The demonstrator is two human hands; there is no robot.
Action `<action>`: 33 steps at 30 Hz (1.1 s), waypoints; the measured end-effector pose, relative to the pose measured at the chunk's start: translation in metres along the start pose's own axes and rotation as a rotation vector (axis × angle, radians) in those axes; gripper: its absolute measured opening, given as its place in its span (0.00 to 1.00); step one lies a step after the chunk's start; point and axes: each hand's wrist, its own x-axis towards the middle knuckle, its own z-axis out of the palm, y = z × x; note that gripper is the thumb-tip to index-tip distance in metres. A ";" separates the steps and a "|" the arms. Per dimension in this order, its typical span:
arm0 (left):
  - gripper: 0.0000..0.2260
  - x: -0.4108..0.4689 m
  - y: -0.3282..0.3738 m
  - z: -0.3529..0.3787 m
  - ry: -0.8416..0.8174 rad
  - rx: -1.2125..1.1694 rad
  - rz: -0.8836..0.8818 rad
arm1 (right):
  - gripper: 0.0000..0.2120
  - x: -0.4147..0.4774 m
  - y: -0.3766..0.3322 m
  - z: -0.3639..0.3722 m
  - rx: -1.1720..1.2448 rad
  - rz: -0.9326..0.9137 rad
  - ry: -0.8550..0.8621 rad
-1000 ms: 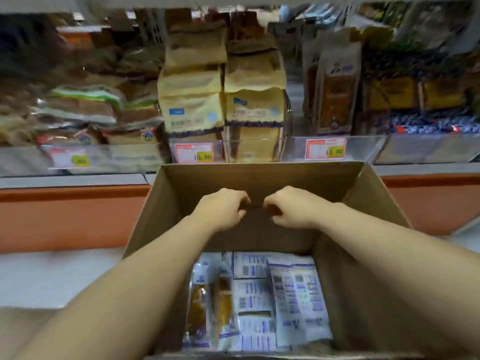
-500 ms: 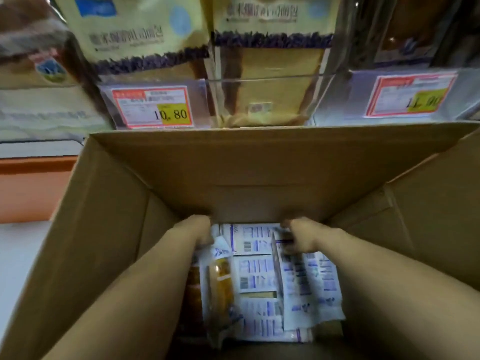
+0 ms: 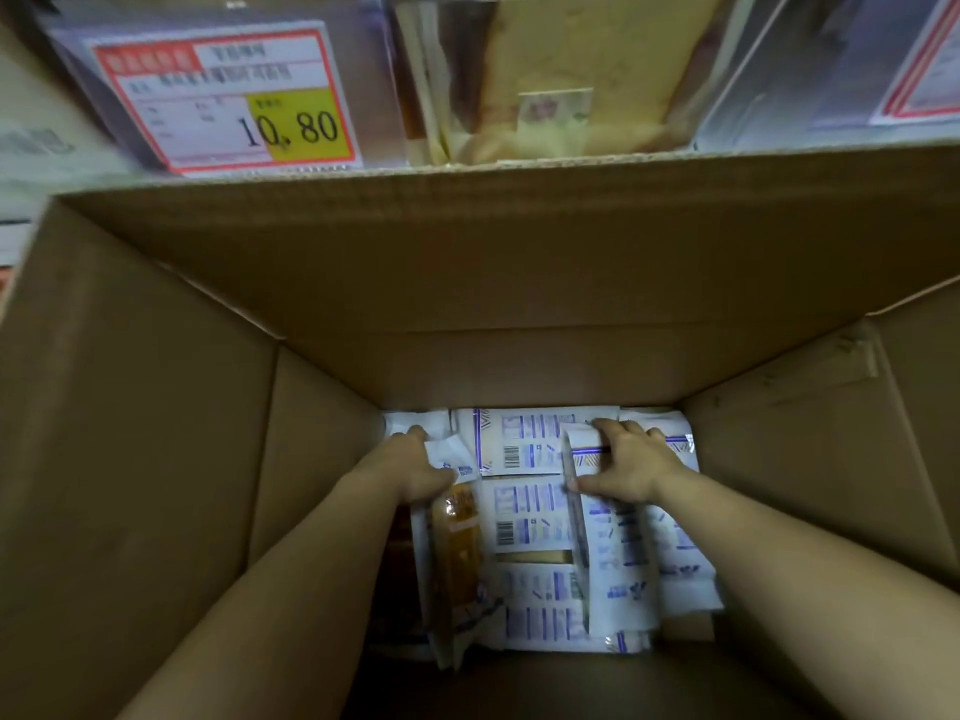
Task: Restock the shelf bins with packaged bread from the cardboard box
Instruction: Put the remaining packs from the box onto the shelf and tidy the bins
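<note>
At the bottom of the cardboard box (image 3: pixel 130 459), nearest the person, the packaged bread (image 3: pixel 524 517) is laid in a flat layer, labels up, the long axis of each pack running away from the person toward the shelf. To the left an edge-on pack (image 3: pixel 460 543) is stood on its side, golden bread showing through the film. Its far end is held by the left hand (image 3: pixel 415 470), the grip closed with fingers and thumb pinched on the crumpled wrapper. To the right a white pack (image 3: pixel 618 553) is tilted up off the layer, and its far end is clasped by the right hand (image 3: pixel 628 467), fingers curled over the top edge and thumb pressed along the near side.

Both packs are thus held at the far end and trail back toward the person, so a straight upward draw is judged to be called for, each pack hanging lengthwise. The box walls are tall and close on both sides, so little room is left for swinging.

Beyond the far wall a clear shelf bin (image 3: pixel 410 111) is seen with a bagged loaf (image 3: pixel 571 59) inside and a price tag (image 3: pixel 228 101) to its left.
</note>
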 end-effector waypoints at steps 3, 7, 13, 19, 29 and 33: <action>0.26 0.000 0.005 -0.002 -0.004 0.084 -0.002 | 0.45 -0.002 -0.004 -0.002 0.027 0.009 -0.008; 0.18 0.000 0.008 -0.011 -0.037 0.239 0.045 | 0.30 -0.003 -0.014 0.001 -0.038 0.009 -0.059; 0.08 -0.019 0.030 -0.034 -0.086 0.322 0.115 | 0.02 -0.013 -0.033 -0.011 -0.148 -0.071 -0.211; 0.11 -0.063 0.058 -0.052 -0.055 0.348 0.198 | 0.31 -0.031 -0.030 -0.005 -0.077 -0.091 -0.195; 0.06 -0.070 0.042 -0.043 0.064 0.200 0.159 | 0.19 -0.021 -0.029 0.013 0.448 0.041 -0.152; 0.09 -0.062 0.042 -0.036 0.105 0.250 0.144 | 0.28 -0.014 -0.028 0.026 0.330 0.047 -0.077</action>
